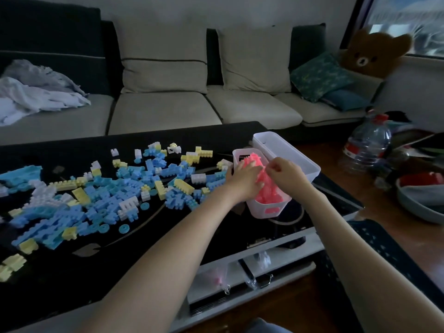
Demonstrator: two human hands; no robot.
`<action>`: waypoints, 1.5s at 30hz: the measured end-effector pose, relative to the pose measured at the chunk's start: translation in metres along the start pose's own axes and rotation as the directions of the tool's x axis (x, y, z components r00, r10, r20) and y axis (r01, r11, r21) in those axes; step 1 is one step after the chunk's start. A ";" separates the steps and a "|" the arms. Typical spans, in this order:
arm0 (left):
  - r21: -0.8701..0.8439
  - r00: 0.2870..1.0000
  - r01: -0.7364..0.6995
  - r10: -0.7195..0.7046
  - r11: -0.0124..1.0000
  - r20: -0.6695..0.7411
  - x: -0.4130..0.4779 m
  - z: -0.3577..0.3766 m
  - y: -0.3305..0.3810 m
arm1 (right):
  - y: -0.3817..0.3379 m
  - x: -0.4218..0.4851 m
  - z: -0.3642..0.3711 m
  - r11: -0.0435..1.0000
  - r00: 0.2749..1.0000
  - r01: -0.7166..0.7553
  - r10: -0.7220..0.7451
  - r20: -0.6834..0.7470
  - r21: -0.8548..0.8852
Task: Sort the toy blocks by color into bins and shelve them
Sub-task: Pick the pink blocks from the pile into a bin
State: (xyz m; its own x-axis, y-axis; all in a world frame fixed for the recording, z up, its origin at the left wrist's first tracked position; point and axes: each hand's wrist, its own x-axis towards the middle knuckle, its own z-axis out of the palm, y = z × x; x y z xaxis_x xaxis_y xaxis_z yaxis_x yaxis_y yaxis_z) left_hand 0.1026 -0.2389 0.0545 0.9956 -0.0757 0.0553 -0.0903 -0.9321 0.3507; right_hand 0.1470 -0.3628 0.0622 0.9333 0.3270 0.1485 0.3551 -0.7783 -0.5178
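A white bin (269,209) heaped with pink blocks (264,195) stands on the black table (149,255) near its right end. My left hand (245,179) lies flat on the pink blocks with straight fingers, pressing on them. My right hand (286,173) is over the same bin, its fingers curled on the pink blocks at the bin's right side. A second, empty white bin (288,152) stands just behind, touching the first. Blue, yellow and white blocks (108,191) lie scattered over the table's left and middle.
A sofa (168,109) with cushions and a crumpled cloth (36,92) runs behind the table. To the right are a large water bottle (367,143), a grey bowl-like tub (420,205) and a teddy bear (374,51). A lower shelf (252,272) sits beneath the tabletop.
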 end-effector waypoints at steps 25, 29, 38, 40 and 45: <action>-0.364 0.902 0.426 -0.422 0.828 0.096 -0.001 0.009 -0.007 | -0.002 0.001 0.027 0.962 0.992 0.079 -0.049 0.118 -0.263; -0.262 0.924 0.378 -0.378 0.888 0.054 -0.017 -0.006 -0.012 | -0.016 -0.006 0.023 0.994 0.994 0.071 -0.077 -0.078 -0.080; -0.221 0.871 0.455 -0.483 0.862 -0.089 -0.109 -0.062 -0.067 | -0.100 -0.031 0.017 0.946 0.993 0.106 -0.118 0.021 0.308; -0.228 0.839 0.494 -0.529 0.839 -0.130 -0.133 -0.072 -0.083 | -0.121 -0.039 0.024 0.942 0.984 0.046 -0.100 0.147 0.334; -0.216 0.751 0.575 -0.614 0.789 -0.242 -0.207 -0.092 -0.124 | -0.189 -0.078 0.057 0.931 0.873 0.022 -0.195 0.448 0.364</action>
State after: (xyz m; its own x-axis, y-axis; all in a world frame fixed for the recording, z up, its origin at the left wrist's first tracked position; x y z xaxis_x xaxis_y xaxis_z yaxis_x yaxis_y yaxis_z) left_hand -0.0945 -0.0750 0.0861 0.7972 0.6014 0.0525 0.4960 -0.7021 0.5108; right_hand 0.0042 -0.2111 0.1006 0.7210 0.6773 -0.1463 0.3316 -0.5227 -0.7854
